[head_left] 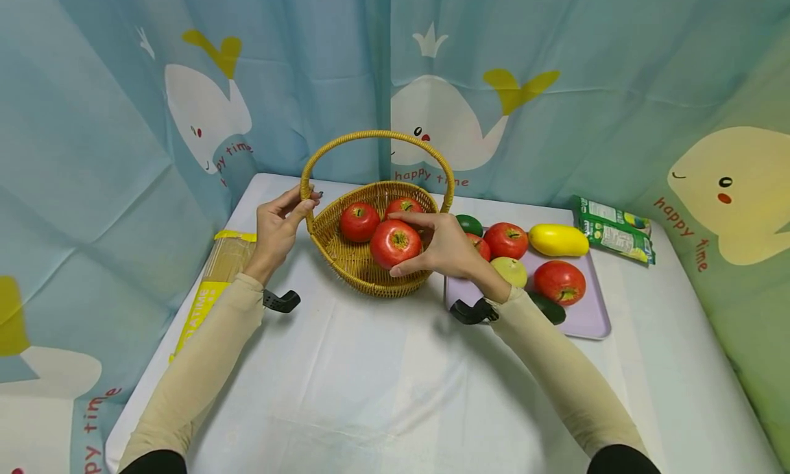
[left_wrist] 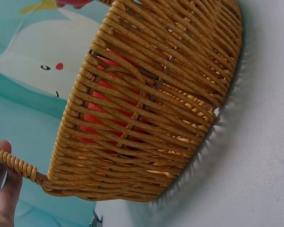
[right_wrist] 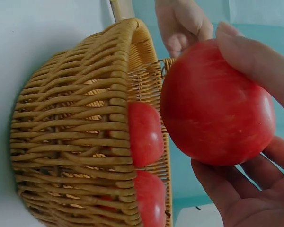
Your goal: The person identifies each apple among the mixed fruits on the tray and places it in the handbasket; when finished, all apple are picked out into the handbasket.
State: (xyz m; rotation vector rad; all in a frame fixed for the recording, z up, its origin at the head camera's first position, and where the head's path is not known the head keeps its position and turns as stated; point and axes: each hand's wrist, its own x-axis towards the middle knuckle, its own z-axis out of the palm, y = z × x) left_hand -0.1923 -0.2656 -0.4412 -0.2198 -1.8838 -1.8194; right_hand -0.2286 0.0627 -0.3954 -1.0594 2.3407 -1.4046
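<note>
My left hand (head_left: pixel 276 230) grips the foot of the handle (head_left: pixel 376 135) on the left side of a woven wicker basket (head_left: pixel 382 286). Two red apples lie inside it, one at the left (head_left: pixel 358 222) and one at the back (head_left: pixel 404 206). Over the basket's right half, my right hand (head_left: pixel 450 246) holds another red apple (head_left: pixel 395 244) between thumb and fingers. In the right wrist view this apple (right_wrist: pixel 217 104) is above the rim, apart from the apples in the basket. The left wrist view shows the basket's outer wall (left_wrist: pixel 142 109) and part of the left hand (left_wrist: pixel 7 189).
A lilac tray (head_left: pixel 594 316) to the right bears several fruits, among them a red apple (head_left: pixel 559 282), a yellow oblong fruit (head_left: pixel 558 241) and a yellow-green round one (head_left: pixel 509 271). Green snack packets (head_left: pixel 617 232) lie behind it. A yellow pasta pack (head_left: pixel 212 282) lies at the left edge.
</note>
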